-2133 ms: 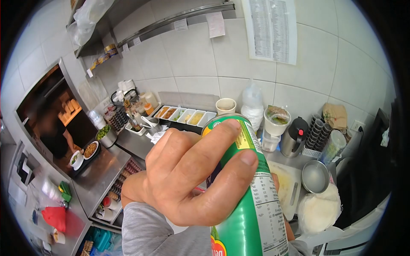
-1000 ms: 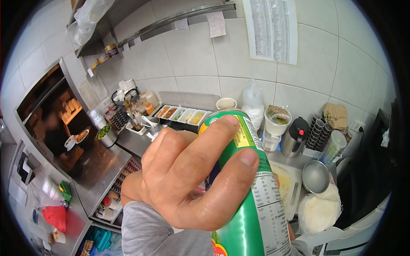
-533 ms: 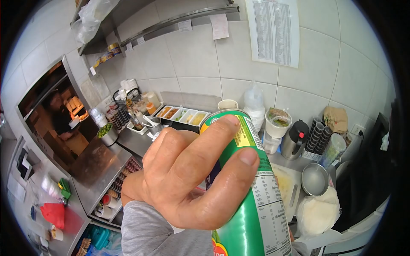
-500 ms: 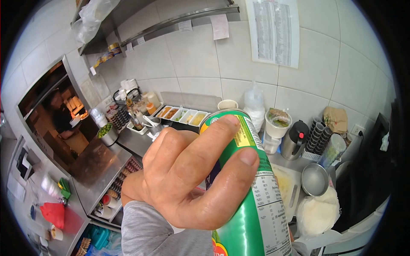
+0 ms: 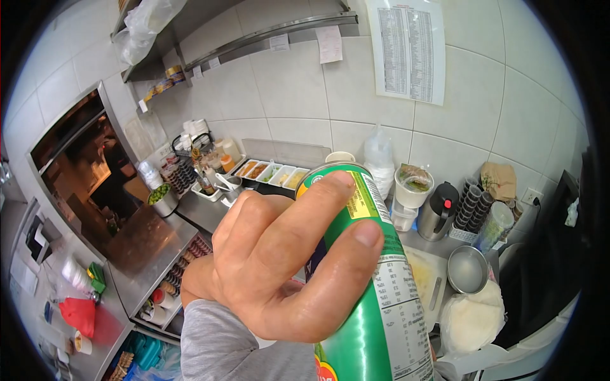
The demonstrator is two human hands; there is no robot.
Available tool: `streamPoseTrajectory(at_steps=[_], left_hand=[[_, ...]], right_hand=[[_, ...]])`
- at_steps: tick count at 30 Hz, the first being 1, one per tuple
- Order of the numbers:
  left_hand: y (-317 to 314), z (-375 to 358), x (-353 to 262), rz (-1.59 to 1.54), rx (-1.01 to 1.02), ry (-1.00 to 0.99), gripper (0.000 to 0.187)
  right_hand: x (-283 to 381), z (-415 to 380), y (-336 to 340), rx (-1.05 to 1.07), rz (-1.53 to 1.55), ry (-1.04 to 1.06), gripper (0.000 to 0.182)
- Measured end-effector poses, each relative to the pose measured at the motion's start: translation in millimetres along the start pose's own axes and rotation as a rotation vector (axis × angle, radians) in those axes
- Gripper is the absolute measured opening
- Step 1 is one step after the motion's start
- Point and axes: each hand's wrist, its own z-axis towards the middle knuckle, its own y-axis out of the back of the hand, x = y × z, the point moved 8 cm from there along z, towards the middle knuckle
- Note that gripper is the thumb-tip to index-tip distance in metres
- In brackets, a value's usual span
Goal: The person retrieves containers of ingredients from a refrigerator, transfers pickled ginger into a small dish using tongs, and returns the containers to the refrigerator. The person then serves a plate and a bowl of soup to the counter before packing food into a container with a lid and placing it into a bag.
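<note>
Close to the camera, my left hand [image 5: 286,260] comes in from the lower left in a grey sleeve and is wrapped round a tall green can [image 5: 362,317]. Its thumb and a finger press on the label near the metal rim. The label carries a yellow patch, a white panel of small print and part of a red and yellow logo at the bottom edge. The can is tilted, its upper end pointing away from me. Of my right hand [image 5: 434,355] only a sliver of skin shows behind the can's lower right side, beside a grey sleeve; its fingers are hidden.
Behind stand a topping tray [image 5: 270,173], a pot of green items [image 5: 162,200] and a thermal jug [image 5: 438,213]. To the right are a metal bowl [image 5: 468,269], a cutting board [image 5: 422,279] and a bag of pale rounds [image 5: 473,317]. A pass-through window [image 5: 95,184] is at left.
The view has shifted very slightly. My left hand keeps the same grip on the can. The person seen through the window has moved and is less visible now.
</note>
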Motion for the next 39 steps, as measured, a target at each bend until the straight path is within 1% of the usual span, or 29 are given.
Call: streamPoseTrajectory(at_steps=[2, 3, 5, 6, 7, 8, 9, 11, 12, 14, 15, 17, 18, 21, 23, 25, 27, 28, 30, 31, 32, 34, 36, 38, 39], left_hand=[[3, 3, -5, 0.043, -0.064, -0.183, 0.035], [3, 6, 0, 0.087, -0.125, -0.37, 0.037], [5, 3, -4, 0.131, -0.189, -0.556, 0.038], [5, 3, -5, 0.13, -0.194, -0.556, 0.038], [5, 5, -4, 0.11, -0.164, -0.466, 0.038], [5, 7, -4, 0.091, -0.135, -0.374, 0.037], [6, 4, -10, 0.052, -0.071, -0.192, 0.037], [6, 4, -11, 0.051, -0.075, -0.192, 0.036], [6, 7, -6, 0.09, -0.143, -0.374, 0.036], [8, 3, -10, 0.124, -0.198, -0.557, 0.036], [8, 2, -11, 0.118, -0.184, -0.555, 0.036], [5, 1, -10, 0.054, -0.082, -0.377, 0.034], [4, -4, -13, -0.001, 0.005, -0.203, 0.032], [-8, -16, -11, -0.138, -0.064, -0.168, 0.037], [-16, -27, -9, -0.201, 0.027, -0.123, 0.039], [-24, -37, -7, -0.284, 0.127, -0.074, 0.041], [-34, -47, -4, -0.436, 0.231, 0.041, 0.04], [-41, -54, -2, -0.51, 0.39, 0.119, 0.047], [-56, -82, 15, -0.742, 0.416, 0.361, 0.05], [-65, -100, 24, -0.88, 0.482, 0.622, 0.052], [-71, -120, 31, -0.999, 0.5, 0.904, 0.054], [-85, -165, 69, -0.871, 0.456, 1.032, 0.056], [-92, -190, 103, -0.561, 0.402, 1.203, 0.051], [-106, -228, 126, -0.576, 0.329, 1.189, 0.049], [-109, -241, 135, -0.583, 0.291, 1.182, 0.048]], right_hand=[[2, 0, 1, -0.002, 0.006, 0.006, 0.018], [2, 0, 1, 0.001, 0.008, 0.001, 0.018], [2, 0, 2, 0.006, 0.013, -0.009, 0.018], [1, 0, 1, 0.004, 0.015, -0.01, 0.018], [-1, 0, 0, 0.003, 0.016, -0.011, 0.018], [-3, 0, -1, 0.002, 0.018, -0.012, 0.018], [-5, 0, -1, 0.001, 0.01, -0.004, 0.018], [-7, 0, -2, 0.0, -0.005, 0.011, 0.018], [-6, -1, -2, 0.0, -0.003, 0.022, 0.018], [-2, -1, -1, -0.001, 0.002, 0.04, 0.019], [0, -1, 0, -0.002, 0.008, 0.038, 0.019], [3, -1, 2, 0.0, 0.015, 0.025, 0.019], [-2, -1, -1, 0.0, 0.011, 0.022, 0.019], [-20, -3, -8, 0.01, 0.002, -0.003, 0.019], [-17, -2, -8, 0.032, 0.006, -0.035, 0.019], [-9, 0, -5, 0.046, -0.004, -0.026, 0.018], [-8, -1, -7, 0.054, -0.015, -0.022, 0.018], [-10, -2, -7, 0.055, -0.024, -0.021, 0.018], [-11, 1, -8, 0.054, -0.025, -0.026, 0.018], [-9, 0, -7, 0.056, -0.018, -0.036, 0.018], [-8, 0, -6, 0.056, -0.011, -0.041, 0.019], [-10, 2, -8, 0.066, -0.008, -0.057, 0.019], [-17, -1, -10, 0.061, -0.01, -0.048, 0.02], [-25, -1, -13, 0.041, -0.022, -0.008, 0.022], [-24, 0, -12, 0.044, -0.027, -0.019, 0.022]])
